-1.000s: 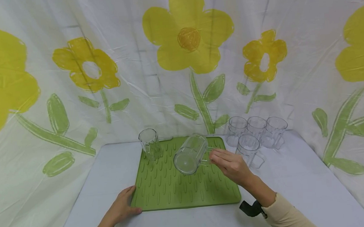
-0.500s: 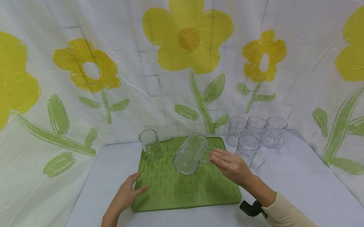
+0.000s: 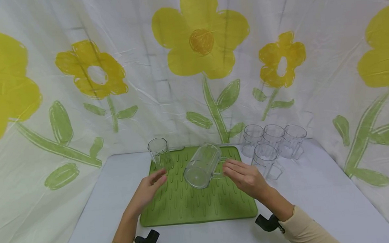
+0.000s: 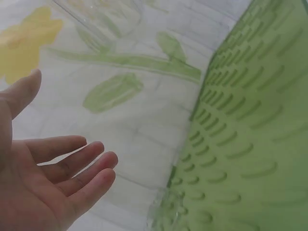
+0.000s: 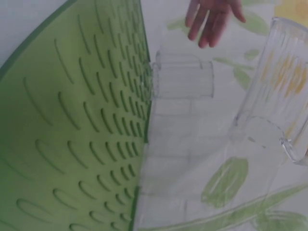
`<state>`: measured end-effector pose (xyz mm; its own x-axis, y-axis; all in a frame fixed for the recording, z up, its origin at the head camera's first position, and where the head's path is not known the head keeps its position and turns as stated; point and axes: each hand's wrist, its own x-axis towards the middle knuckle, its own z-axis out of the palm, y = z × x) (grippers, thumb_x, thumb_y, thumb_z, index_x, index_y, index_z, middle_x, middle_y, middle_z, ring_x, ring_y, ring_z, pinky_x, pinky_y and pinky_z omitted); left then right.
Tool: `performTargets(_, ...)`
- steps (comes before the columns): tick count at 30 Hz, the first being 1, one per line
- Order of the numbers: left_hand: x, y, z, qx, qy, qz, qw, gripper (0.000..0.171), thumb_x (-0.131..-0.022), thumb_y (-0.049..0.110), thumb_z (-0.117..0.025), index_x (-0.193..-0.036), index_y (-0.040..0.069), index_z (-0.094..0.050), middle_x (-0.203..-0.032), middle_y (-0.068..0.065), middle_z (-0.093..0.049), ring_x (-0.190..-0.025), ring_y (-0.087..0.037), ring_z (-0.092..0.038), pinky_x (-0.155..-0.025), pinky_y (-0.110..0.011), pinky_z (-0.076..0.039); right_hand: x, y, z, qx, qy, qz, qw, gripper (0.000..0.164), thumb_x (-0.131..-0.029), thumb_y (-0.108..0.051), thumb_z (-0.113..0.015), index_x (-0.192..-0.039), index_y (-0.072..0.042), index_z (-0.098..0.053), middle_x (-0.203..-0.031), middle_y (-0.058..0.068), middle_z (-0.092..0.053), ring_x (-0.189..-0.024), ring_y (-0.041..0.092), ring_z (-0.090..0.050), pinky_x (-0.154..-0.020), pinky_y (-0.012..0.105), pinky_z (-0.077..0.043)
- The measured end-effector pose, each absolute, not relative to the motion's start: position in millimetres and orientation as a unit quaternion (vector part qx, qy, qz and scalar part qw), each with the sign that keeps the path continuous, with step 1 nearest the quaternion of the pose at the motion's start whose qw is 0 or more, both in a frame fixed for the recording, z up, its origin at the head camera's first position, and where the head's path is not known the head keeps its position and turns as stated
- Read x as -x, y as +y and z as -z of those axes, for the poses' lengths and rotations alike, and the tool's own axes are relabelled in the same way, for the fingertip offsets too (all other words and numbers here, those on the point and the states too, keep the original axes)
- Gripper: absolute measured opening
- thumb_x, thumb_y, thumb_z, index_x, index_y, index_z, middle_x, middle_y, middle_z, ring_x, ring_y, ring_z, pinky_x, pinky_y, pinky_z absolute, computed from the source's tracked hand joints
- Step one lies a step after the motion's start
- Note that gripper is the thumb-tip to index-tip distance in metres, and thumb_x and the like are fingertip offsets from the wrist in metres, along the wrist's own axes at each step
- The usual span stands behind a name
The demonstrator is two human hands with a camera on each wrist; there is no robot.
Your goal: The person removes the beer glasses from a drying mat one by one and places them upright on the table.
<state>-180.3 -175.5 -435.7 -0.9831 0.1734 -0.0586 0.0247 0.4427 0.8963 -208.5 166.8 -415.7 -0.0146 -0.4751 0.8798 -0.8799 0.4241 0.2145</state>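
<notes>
My right hand grips the handle of a clear glass mug, which is tilted over the green mat, one round end toward me. In the right wrist view this mug appears at the right, while the hand gripping it is out of the picture. My left hand hovers over the mat's left side, holding nothing. Its fingers are spread and relaxed in the left wrist view, where the hand sits at lower left. Just beyond it, another glass mug stands upright on the mat's back left corner.
Several clear glass mugs stand in a cluster on the white table, right of the mat. Behind the table hangs a white curtain printed with yellow flowers. A black wrist-worn piece shows below the right hand.
My left hand has let go of the mat's front left corner and moved up and to the right, toward the standing mug. The right hand and its mug have barely shifted.
</notes>
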Motion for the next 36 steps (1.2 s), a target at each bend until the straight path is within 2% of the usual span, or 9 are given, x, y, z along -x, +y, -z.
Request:
performTargets(6, 187.7, -164.4, 425.6, -0.073, 0.817, -0.565, 0.093, 0.059, -0.102, 0.040, -0.047, -0.147, 0.004, -0.040, -0.148, -0.017, -0.047, -0.138, -0.037, -0.044, -0.116, -0.055, -0.033, 208.3, 166.1, 415.5, -0.500, -0.678, -0.204, 0.498, 0.024, -0.100, -0.009, -0.054, -0.092, -0.002, -0.075, -0.088, 0.011, -0.076, -0.081, 0.026, -0.073, -0.068, 0.031, -0.062)
performTargets(14, 197.2, -143.4, 416.2, -0.098, 0.764, -0.624, 0.130, 0.056, -0.103, 0.036, -0.047, -0.145, 0.000, -0.041, -0.146, -0.021, -0.048, -0.133, -0.035, -0.050, -0.113, -0.045, -0.042, 207.9, 163.6, 416.2, -0.505, -0.665, -0.209, 0.509, 0.023, -0.098, -0.006, -0.055, -0.091, 0.000, -0.076, -0.087, 0.013, -0.076, -0.080, 0.027, -0.073, -0.068, 0.032, -0.062)
performTargets(18, 201.1, -133.7, 414.4, -0.124, 0.732, -0.652, 0.154, 0.062, -0.103, 0.041, -0.043, -0.142, -0.007, -0.041, -0.144, -0.027, -0.047, -0.131, -0.037, -0.051, -0.110, -0.041, -0.046, 207.8, 162.7, 417.1, -0.510, -0.657, -0.209, 0.515, 0.022, -0.098, -0.004, -0.055, -0.091, 0.000, -0.076, -0.086, 0.014, -0.076, -0.079, 0.028, -0.074, -0.068, 0.033, -0.062)
performTargets(20, 202.6, -130.2, 414.1, -0.139, 0.714, -0.665, 0.169, 0.065, -0.103, 0.043, -0.042, -0.141, -0.010, -0.040, -0.142, -0.029, -0.047, -0.129, -0.034, -0.053, -0.108, -0.037, -0.048, 207.8, 162.6, 417.7, -0.511, -0.656, -0.206, 0.516, 0.022, -0.098, -0.003, -0.055, -0.091, 0.001, -0.076, -0.087, 0.014, -0.076, -0.080, 0.028, -0.074, -0.068, 0.033, -0.062)
performTargets(22, 204.0, -127.1, 414.0, -0.156, 0.690, -0.683, 0.186, 0.067, -0.103, 0.044, -0.042, -0.138, -0.013, -0.040, -0.134, -0.024, -0.057, -0.122, -0.026, -0.059, -0.104, -0.032, -0.051, 207.7, 162.4, 418.1, -0.513, -0.654, -0.204, 0.517, 0.022, -0.097, -0.003, -0.055, -0.091, 0.001, -0.076, -0.087, 0.014, -0.076, -0.079, 0.028, -0.074, -0.068, 0.033, -0.062)
performTargets(26, 205.7, -122.5, 414.6, -0.170, 0.646, -0.710, 0.225, 0.062, -0.103, 0.046, -0.040, -0.127, -0.009, -0.053, -0.111, 0.000, -0.070, -0.104, -0.010, -0.067, -0.093, -0.025, -0.056, 207.0, 162.2, 418.3, -0.515, -0.654, -0.199, 0.517, 0.023, -0.098, -0.003, -0.055, -0.090, 0.001, -0.076, -0.087, 0.014, -0.076, -0.080, 0.028, -0.074, -0.069, 0.033, -0.062)
performTargets(29, 206.3, -118.9, 415.0, -0.171, 0.619, -0.722, 0.259, 0.058, -0.102, 0.050, -0.038, -0.124, -0.001, -0.056, -0.105, 0.006, -0.073, -0.100, -0.011, -0.068, -0.092, -0.028, -0.056, 206.3, 162.1, 418.0, -0.514, -0.655, -0.194, 0.518, 0.023, -0.098, -0.002, -0.054, -0.091, 0.001, -0.076, -0.087, 0.014, -0.076, -0.080, 0.028, -0.074, -0.070, 0.032, -0.062)
performTargets(32, 207.3, -115.2, 415.6, -0.167, 0.592, -0.733, 0.290, 0.063, -0.102, 0.051, -0.036, -0.133, -0.003, -0.049, -0.106, 0.006, -0.073, -0.102, -0.011, -0.069, -0.092, -0.030, -0.057, 205.9, 162.0, 417.7, -0.514, -0.656, -0.187, 0.520, 0.023, -0.098, -0.002, -0.054, -0.091, 0.001, -0.076, -0.088, 0.013, -0.076, -0.081, 0.027, -0.074, -0.071, 0.032, -0.062)
performTargets(36, 207.7, -111.3, 416.3, -0.156, 0.561, -0.748, 0.319, 0.073, -0.103, 0.049, -0.032, -0.144, -0.011, -0.029, -0.107, 0.005, -0.072, -0.101, -0.011, -0.069, -0.088, -0.028, -0.058, 205.1, 162.2, 417.3, -0.514, -0.657, -0.180, 0.522, 0.023, -0.098, -0.001, -0.054, -0.091, 0.000, -0.076, -0.088, 0.013, -0.076, -0.082, 0.027, -0.074, -0.072, 0.032, -0.062)
